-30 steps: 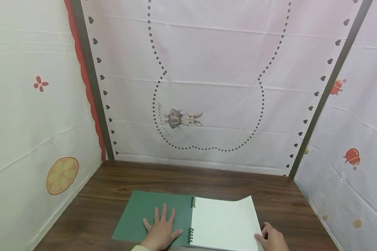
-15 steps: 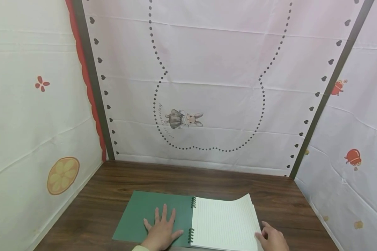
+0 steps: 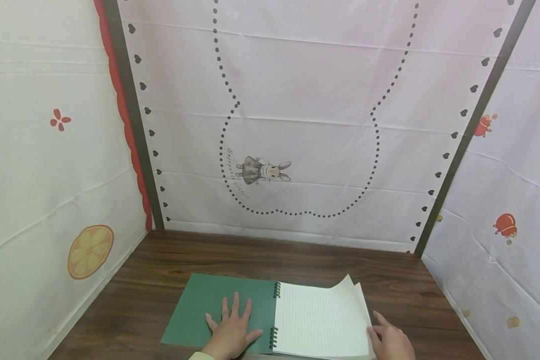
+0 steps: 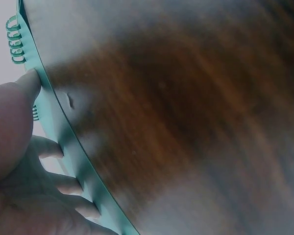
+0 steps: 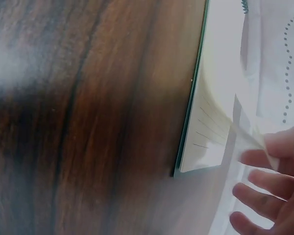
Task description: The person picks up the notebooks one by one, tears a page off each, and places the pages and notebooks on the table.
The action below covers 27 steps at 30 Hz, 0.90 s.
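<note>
A spiral notebook lies open, its green cover (image 3: pixel 184 310) on the left and lined white pages (image 3: pixel 319 315) on the right. Fingers spread, my left hand (image 3: pixel 231 332) rests on the cover; the left wrist view shows the hand (image 4: pixel 34 181) along the cover's edge (image 4: pixel 51 103). My right hand (image 3: pixel 390 341) is at the pages' right edge. In the right wrist view, thumb and forefinger of that hand (image 5: pixel 279 181) pinch the corner of a raised page (image 5: pixel 245 132), with lined paper (image 5: pixel 203 142) below it. The page's far corner curls up.
The notebook lies on a dark wood-grain table (image 3: pixel 261 255). Printed white cloth (image 3: pixel 306 150) hangs behind it, with more cloth panels on the left (image 3: pixel 31 175) and right (image 3: pixel 522 190).
The page's far right corner has lifted and curled further to the left, baring the sheet beneath. My right hand has shifted very slightly; my left hand has stayed in place.
</note>
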Available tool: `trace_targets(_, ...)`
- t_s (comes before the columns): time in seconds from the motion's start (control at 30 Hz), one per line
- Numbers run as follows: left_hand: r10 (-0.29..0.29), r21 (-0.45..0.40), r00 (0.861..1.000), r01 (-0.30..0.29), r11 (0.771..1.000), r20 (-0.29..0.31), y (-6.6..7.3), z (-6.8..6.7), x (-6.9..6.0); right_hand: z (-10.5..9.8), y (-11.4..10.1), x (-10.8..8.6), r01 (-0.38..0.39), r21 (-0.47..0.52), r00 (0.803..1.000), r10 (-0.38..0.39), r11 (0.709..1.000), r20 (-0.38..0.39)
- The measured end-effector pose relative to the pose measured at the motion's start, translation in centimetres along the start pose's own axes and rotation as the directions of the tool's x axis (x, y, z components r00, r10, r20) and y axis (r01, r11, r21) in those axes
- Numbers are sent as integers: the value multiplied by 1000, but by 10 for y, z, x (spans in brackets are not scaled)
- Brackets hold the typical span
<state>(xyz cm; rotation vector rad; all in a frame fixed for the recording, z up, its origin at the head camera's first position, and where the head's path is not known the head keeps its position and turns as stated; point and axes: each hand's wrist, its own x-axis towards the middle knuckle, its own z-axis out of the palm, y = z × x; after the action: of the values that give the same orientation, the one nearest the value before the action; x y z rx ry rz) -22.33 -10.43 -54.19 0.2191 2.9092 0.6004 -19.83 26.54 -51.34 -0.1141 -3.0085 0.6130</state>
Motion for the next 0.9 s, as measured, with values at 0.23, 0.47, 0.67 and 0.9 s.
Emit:
trace_targets(0.23,5,10,1000,-5,1000,-9,-2,2,1,0,-8,-3,-45,-40,998,43,998,-54)
trace_targets(0.47,10,17,1000,-10,1000,-17,-2,2,1,2,-10,-2,-84,41,995,86,996,-44)
trace_targets(0.67,0,9,1000,0,1000,-2,-1,2,-1,4,-11,-3,-163,169,985,169,972,-24)
trace_targets(0.9,-3,14,1000,3,1000,-2,-3,2,0,9,-10,0,-218,224,973,230,950,-27)
